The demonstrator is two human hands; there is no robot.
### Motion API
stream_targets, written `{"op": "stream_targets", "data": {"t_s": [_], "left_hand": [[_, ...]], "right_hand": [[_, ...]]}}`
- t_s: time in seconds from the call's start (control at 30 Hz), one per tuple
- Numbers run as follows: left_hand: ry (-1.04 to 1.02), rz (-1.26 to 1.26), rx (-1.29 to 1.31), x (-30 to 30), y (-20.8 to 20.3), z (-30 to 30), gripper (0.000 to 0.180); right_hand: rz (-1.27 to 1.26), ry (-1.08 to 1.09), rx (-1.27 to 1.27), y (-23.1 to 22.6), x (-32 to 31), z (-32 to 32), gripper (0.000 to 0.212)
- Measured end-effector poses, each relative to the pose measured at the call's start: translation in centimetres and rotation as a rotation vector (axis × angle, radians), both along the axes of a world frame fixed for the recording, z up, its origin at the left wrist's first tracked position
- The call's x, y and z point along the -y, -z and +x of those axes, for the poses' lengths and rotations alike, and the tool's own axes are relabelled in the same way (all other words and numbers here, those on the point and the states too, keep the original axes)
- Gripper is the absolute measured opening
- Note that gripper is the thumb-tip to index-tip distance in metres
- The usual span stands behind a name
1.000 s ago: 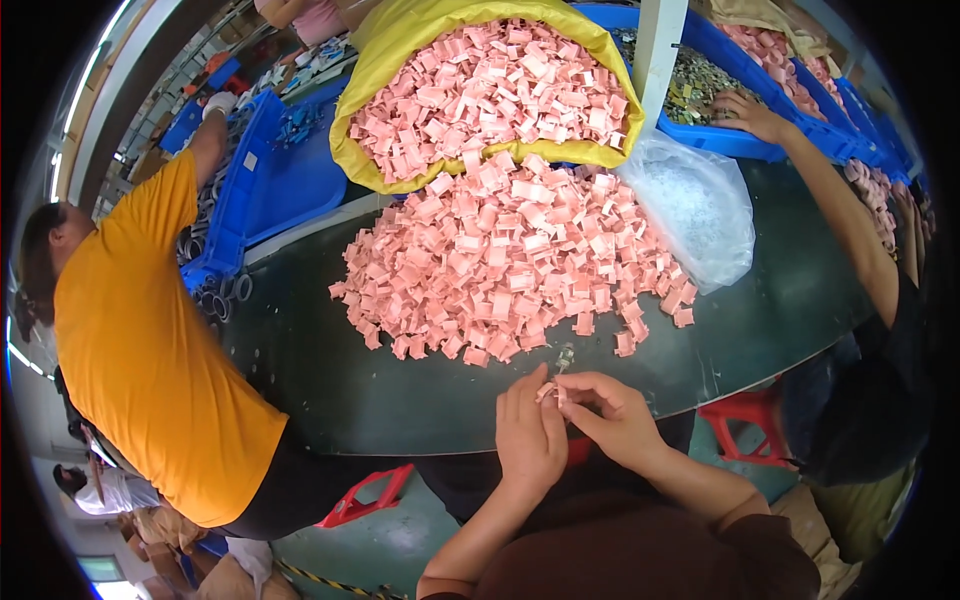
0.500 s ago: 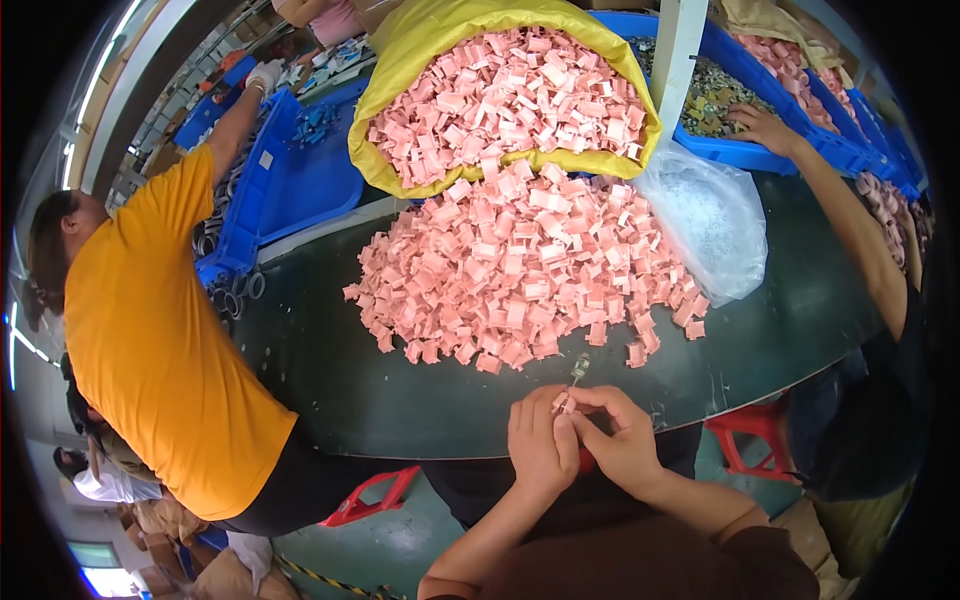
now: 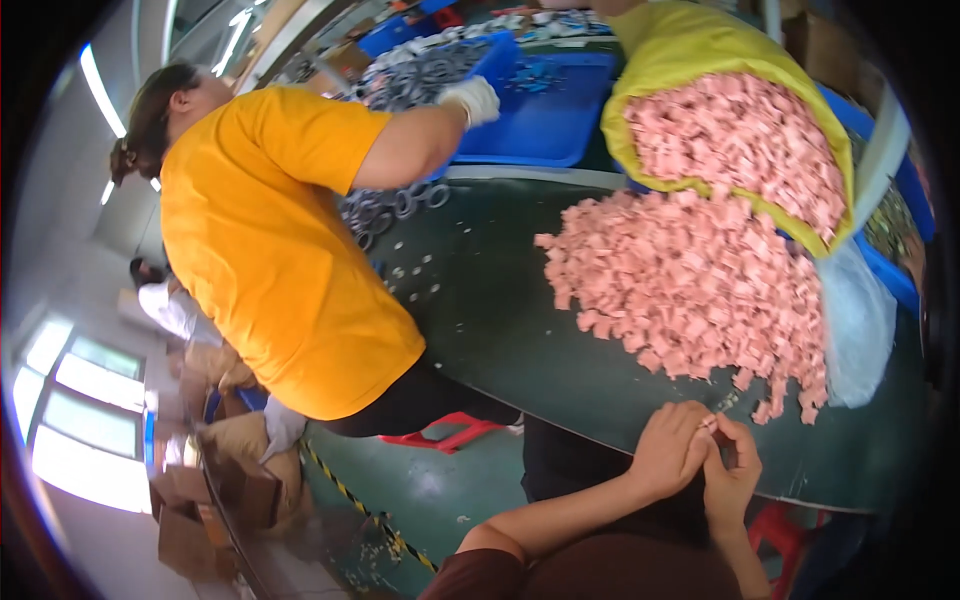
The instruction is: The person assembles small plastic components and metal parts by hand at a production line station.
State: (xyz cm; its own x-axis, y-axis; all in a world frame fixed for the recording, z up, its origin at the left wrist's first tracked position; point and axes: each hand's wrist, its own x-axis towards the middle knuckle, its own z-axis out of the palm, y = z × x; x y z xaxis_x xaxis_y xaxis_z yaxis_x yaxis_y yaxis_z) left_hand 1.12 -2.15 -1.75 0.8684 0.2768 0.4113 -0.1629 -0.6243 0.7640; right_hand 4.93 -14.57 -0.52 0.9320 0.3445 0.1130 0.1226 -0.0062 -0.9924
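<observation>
My left hand (image 3: pixel 668 452) and my right hand (image 3: pixel 735 470) meet at the near edge of the dark green table (image 3: pixel 480 300). Between their pinched fingertips is a small pink plastic piece (image 3: pixel 709 424), partly covered by the fingers. Just beyond the fingertips is a small, pale, see-through part (image 3: pixel 729 401), blurred; I cannot tell whether it touches the held piece. A broad heap of similar pink plastic pieces (image 3: pixel 690 280) lies in front of my hands. Behind it, a yellow sack (image 3: pixel 690 40) lies open, full of more pink pieces.
A co-worker in an orange shirt (image 3: pixel 280 250) stands at left, a gloved hand (image 3: pixel 474 100) by a blue tray (image 3: pixel 570 125). Grey rings (image 3: pixel 405 203) lie near. A clear plastic bag (image 3: pixel 860 330) sits right of the heap. Red stools (image 3: pixel 445 432) stand below the table.
The view has swung left, so the heap and my hands sit farther right. The co-worker's gloved hand has drawn back toward the near part of the blue tray. My hands keep their pinch.
</observation>
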Motion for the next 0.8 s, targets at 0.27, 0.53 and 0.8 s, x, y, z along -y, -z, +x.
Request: {"op": "stream_targets", "data": {"t_s": [0.27,0.53,0.8], "left_hand": [[-0.045,-0.042,-0.015,0.4,-0.9,-0.4,0.019],[0.006,0.006,-0.014,-0.7,-0.2,0.2,0.026],[0.149,0.054,-0.114,-1.2,-1.5,0.3,0.064]], "right_hand": [[-0.072,0.037,0.001,0.5,0.0,-0.9,0.027],[-0.149,-0.013,0.216,-1.2,-1.0,1.0,0.022],[-0.093,-0.058,-0.072,-2.4,0.3,2.4,0.028]]}}
